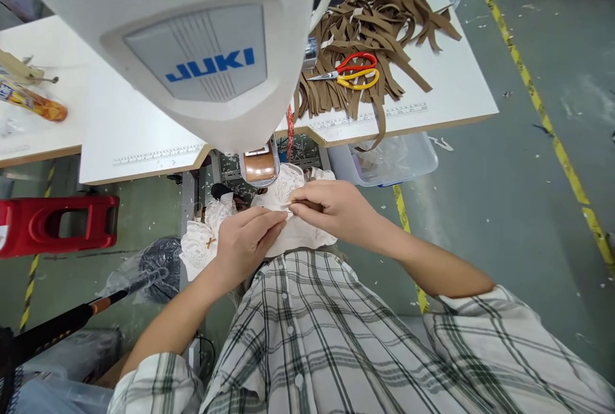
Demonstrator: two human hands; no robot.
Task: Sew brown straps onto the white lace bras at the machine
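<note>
White lace fabric lies over my lap, below the head of a white sewing machine. My left hand is closed, its fingertips pinching at the fabric near the middle. Close beside it, my right hand is closed too, with thumb and forefinger pressed together on something thin and brownish, too small to name. The fingertips of both hands nearly meet. More lace fabric with a small brown bow hangs to the left of my left hand.
Brown fabric strips are heaped on the white table, with red and yellow handled scissors on them. A clear plastic bin stands below the table edge. At left are a red stool and an orange-labelled packet.
</note>
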